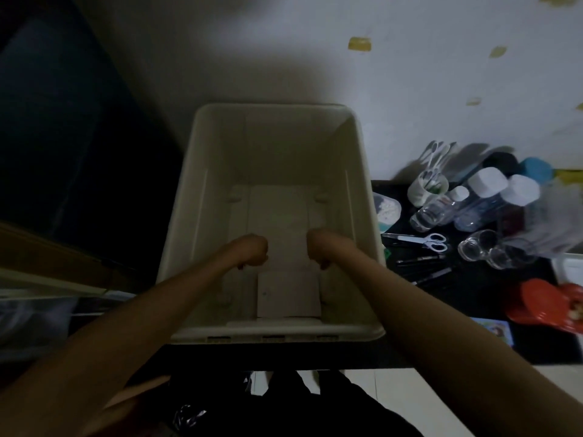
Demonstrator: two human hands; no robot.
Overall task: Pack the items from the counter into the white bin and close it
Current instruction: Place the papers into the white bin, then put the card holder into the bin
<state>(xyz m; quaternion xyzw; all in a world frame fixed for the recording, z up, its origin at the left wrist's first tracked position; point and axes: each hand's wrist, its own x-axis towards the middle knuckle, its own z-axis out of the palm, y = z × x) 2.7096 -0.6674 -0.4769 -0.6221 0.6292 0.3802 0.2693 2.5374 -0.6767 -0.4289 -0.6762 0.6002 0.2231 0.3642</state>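
Head view, left to right: a dark cabinet or panel fills the left side, too dim to read, and next comes the one white bin (362, 190), lidless, standing on the dark surface (473, 342) against a pale wall; inside it only its ribbed floor shows, with a flat pale sheet or panel lying along the middle, and no packed item can be made out. Two bare forearms reach down into the bin side by side, apart from each other. The left hand (252, 249) is bent at the wrist with its fingers curled under into a fist, and the right hand (318, 247) is bent the same way; whether either grasps anything cannot be told, since the fingers point down and away from the camera. Just right of the bin, on the surface, lies a shallow tub (387, 211) holding something white and grainy, then one pair of white-handled scissors (424, 241) and a few dark pens (422, 266) below it. Behind them stands a white cup (426, 189) with utensils in it, three clear bottles (473, 206) with white caps lying close together, and two clear glasses (492, 250) touching. At the far right sit a red lidded object (542, 302) and a blue lid (536, 170), blurred
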